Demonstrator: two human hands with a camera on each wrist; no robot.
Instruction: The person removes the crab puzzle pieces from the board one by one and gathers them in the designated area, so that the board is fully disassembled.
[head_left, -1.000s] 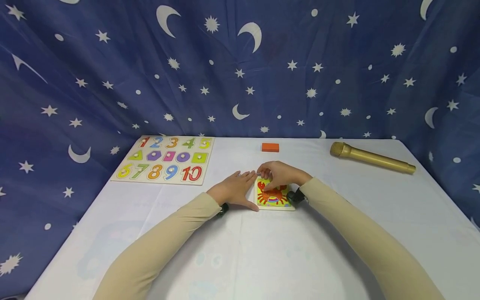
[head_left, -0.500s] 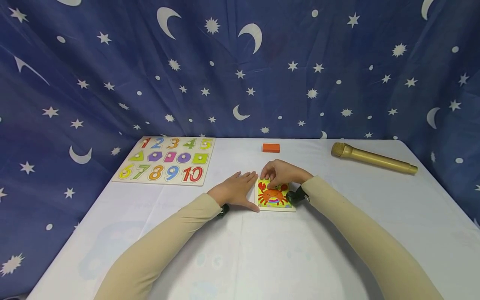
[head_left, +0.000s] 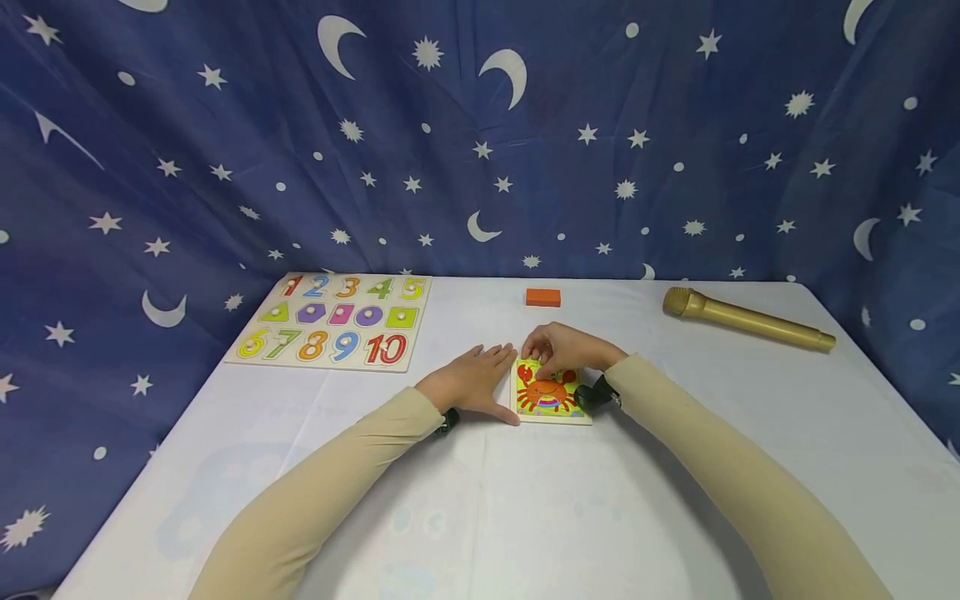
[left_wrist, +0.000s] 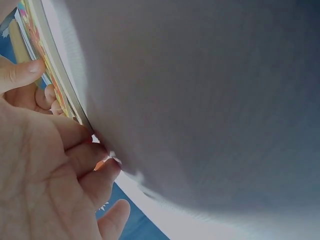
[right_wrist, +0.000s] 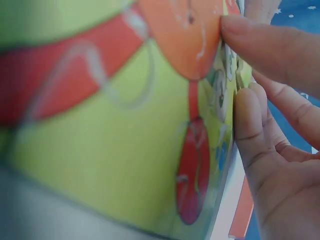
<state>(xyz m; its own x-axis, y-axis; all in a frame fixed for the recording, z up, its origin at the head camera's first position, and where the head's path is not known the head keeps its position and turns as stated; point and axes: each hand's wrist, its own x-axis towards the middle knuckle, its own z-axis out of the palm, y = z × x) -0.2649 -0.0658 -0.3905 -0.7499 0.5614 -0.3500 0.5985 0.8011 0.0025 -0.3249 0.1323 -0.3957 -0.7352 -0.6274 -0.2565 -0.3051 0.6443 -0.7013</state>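
A small square crab puzzle (head_left: pixel 546 396), yellow with an orange-red crab and a pale border, lies flat on the white table. My left hand (head_left: pixel 474 379) rests along its left side, fingers stretched forward and thumb spread near the lower corner. In the left wrist view the left fingertips (left_wrist: pixel 102 157) lie right at the puzzle's edge. My right hand (head_left: pixel 566 344) reaches over the top of the puzzle with bent fingers. Close up in the right wrist view, the right thumb (right_wrist: pixel 265 42) touches the crab's face, and the curled fingers sit at the far edge opposite it.
An orange block (head_left: pixel 543 297) lies beyond the puzzle. At the back left is a number-and-shape peg board (head_left: pixel 330 325). A gold microphone (head_left: pixel 750 320) lies at the back right. A blue star-patterned curtain (head_left: pixel 420 125) hangs behind the table.
My right hand has shifted slightly, its thumb drawing up toward the puzzle's top and uncovering more of the crab. The left hand stays where it was.
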